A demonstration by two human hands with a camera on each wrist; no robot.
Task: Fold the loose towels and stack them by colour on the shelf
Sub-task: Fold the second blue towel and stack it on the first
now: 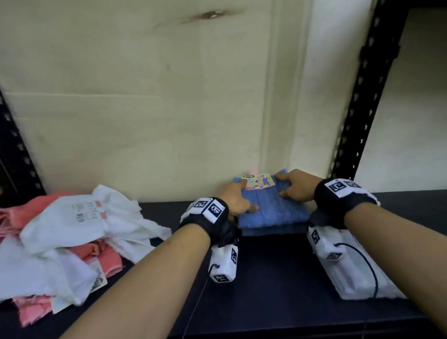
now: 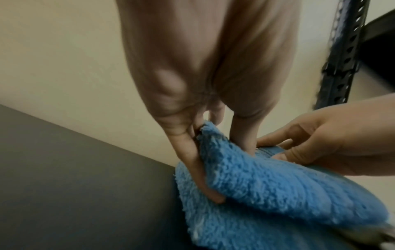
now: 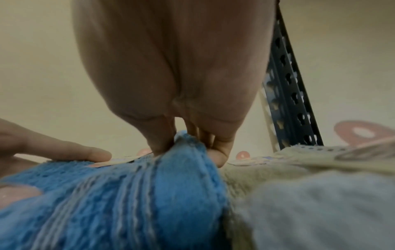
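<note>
Hands meet on the blue towel (image 1: 271,205), folded on the dark shelf (image 1: 272,272) near the back wall, left hand (image 1: 236,197) and right hand (image 1: 296,186) at opposite sides. Left-wrist view: fingers (image 2: 198,169) pinch its left edge. Right-wrist view: fingers (image 3: 162,143) pinch its right edge beside the white towels (image 3: 299,194). Both look equally near.

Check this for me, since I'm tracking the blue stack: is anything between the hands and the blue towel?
Nothing visible. The left hand and right hand both already grip the folded blue towel at its side edges on the shelf. The loose pink and white towels lie apart on the left.
</note>
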